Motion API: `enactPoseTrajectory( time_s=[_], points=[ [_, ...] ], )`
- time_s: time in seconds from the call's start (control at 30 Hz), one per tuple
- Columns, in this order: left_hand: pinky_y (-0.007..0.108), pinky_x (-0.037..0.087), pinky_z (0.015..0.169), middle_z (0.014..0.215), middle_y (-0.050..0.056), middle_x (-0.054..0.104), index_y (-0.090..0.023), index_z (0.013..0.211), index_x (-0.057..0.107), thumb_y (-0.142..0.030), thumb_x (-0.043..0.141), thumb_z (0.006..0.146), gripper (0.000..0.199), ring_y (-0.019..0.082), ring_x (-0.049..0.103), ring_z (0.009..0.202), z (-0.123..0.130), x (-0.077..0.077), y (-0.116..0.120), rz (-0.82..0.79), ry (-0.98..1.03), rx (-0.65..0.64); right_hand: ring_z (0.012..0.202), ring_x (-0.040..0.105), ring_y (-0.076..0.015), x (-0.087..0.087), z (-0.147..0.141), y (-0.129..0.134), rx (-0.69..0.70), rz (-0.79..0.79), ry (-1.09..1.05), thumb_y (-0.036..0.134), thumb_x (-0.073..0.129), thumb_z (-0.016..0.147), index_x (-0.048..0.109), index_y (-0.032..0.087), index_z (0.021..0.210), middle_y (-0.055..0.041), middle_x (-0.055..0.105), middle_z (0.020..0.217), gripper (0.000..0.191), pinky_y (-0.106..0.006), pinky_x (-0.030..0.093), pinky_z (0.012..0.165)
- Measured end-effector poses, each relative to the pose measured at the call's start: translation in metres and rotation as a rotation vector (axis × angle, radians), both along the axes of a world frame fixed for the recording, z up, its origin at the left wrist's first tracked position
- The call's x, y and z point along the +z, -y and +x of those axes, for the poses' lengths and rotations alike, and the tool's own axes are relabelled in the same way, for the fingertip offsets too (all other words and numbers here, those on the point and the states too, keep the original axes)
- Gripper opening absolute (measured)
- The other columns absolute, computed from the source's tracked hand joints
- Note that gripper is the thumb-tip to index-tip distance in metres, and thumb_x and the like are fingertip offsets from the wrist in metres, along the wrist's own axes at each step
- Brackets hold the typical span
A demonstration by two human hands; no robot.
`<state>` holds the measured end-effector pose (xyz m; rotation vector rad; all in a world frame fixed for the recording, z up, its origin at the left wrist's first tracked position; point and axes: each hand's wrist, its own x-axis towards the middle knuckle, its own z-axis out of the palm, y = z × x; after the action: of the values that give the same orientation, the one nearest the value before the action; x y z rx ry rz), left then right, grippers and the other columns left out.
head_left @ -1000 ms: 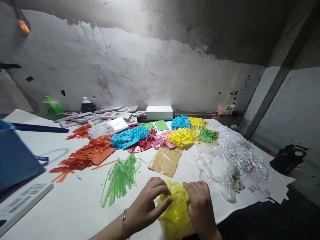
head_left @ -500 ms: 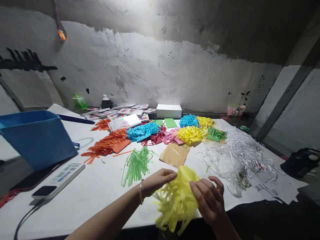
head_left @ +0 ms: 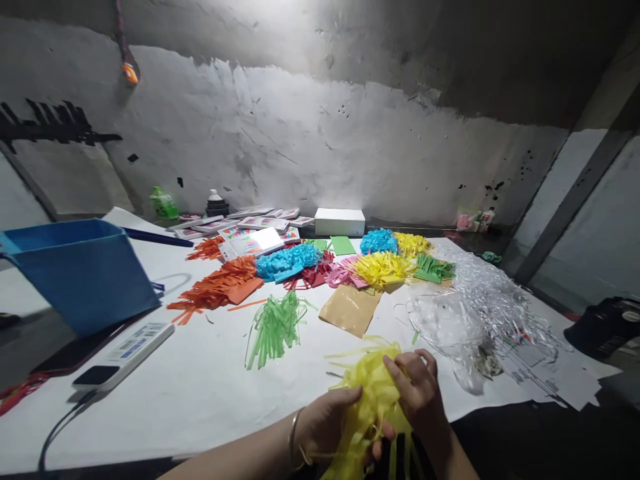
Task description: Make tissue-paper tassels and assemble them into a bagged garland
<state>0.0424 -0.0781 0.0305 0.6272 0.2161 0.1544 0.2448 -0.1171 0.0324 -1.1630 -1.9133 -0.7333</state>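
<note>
A yellow fringed tissue-paper bundle (head_left: 373, 383) is held between both hands over the table's front edge, its loose strips hanging down and fanning out at the top. My left hand (head_left: 333, 420), with a bracelet at the wrist, grips it from the left, thumb on top and fingertips showing beneath. On the right side, my right hand (head_left: 417, 387) pinches the upper part of the bundle. Beyond the hands lie a light green fringed tassel (head_left: 277, 327) and a flat tan paper piece (head_left: 350, 310).
Orange (head_left: 220, 287), blue (head_left: 287, 261) and yellow fringed paper (head_left: 385, 268) lie mid-table. Silver tinsel (head_left: 493, 293) and a clear plastic bag (head_left: 445, 320) are right. At left stand a blue bin (head_left: 85, 280) and a white power strip (head_left: 125, 353). A white box (head_left: 340, 222) sits behind.
The yellow bundle has turned and dropped slightly, its strips now spreading at the top too. My left hand has moved lower and under it; my right hand stays on its right side.
</note>
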Motion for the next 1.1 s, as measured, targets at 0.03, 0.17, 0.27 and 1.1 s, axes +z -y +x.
enactPoseTrajectory(
  time_s=[0.03, 0.17, 0.27, 1.1],
  points=[
    [0.026, 0.049, 0.062, 0.071, 0.006, 0.068, -0.010, 0.099, 0.067, -0.046, 0.071, 0.070, 0.047, 0.016, 0.064, 0.063, 0.006, -0.004, 0.004, -0.004, 0.006, 0.017, 0.087, 0.061, -0.0178, 0.005, 0.012, 0.000, -0.035, 0.013, 0.021, 0.008, 0.042, 0.091, 0.060, 0.017, 0.118, -0.0065, 0.064, 0.088, 0.034, -0.045, 0.041, 0.088],
    [0.025, 0.047, 0.055, 0.052, -0.002, 0.058, -0.010, 0.088, 0.069, -0.024, 0.074, 0.065, 0.027, 0.012, 0.058, 0.049, 0.023, 0.001, 0.006, 0.075, -0.016, 0.155, 0.083, 0.062, -0.0182, 0.030, 0.054, 0.012, -0.264, 0.260, 0.091, 0.009, 0.043, 0.091, 0.064, 0.022, 0.119, -0.0066, 0.064, 0.084, 0.037, -0.042, 0.042, 0.086],
    [0.024, 0.044, 0.051, 0.050, -0.001, 0.057, -0.009, 0.083, 0.068, -0.030, 0.074, 0.067, 0.027, 0.012, 0.056, 0.047, 0.009, 0.008, -0.009, 0.212, -0.075, 0.217, 0.090, 0.062, -0.0199, 0.031, 0.053, 0.024, -0.342, 0.281, 0.124, 0.009, 0.052, 0.089, 0.063, 0.022, 0.122, -0.0070, 0.068, 0.090, 0.037, -0.041, 0.043, 0.092],
    [0.047, 0.033, 0.097, 0.118, 0.008, 0.063, -0.024, 0.103, 0.063, -0.013, 0.060, 0.075, 0.030, 0.028, 0.052, 0.112, -0.109, -0.032, -0.031, 2.093, -0.965, 0.497, 0.124, 0.051, -0.0253, -0.077, -0.050, 0.014, 0.145, -0.573, 0.076, 0.020, 0.044, 0.095, 0.057, 0.011, 0.126, -0.0138, 0.058, 0.131, 0.035, -0.044, 0.048, 0.100]
  ],
)
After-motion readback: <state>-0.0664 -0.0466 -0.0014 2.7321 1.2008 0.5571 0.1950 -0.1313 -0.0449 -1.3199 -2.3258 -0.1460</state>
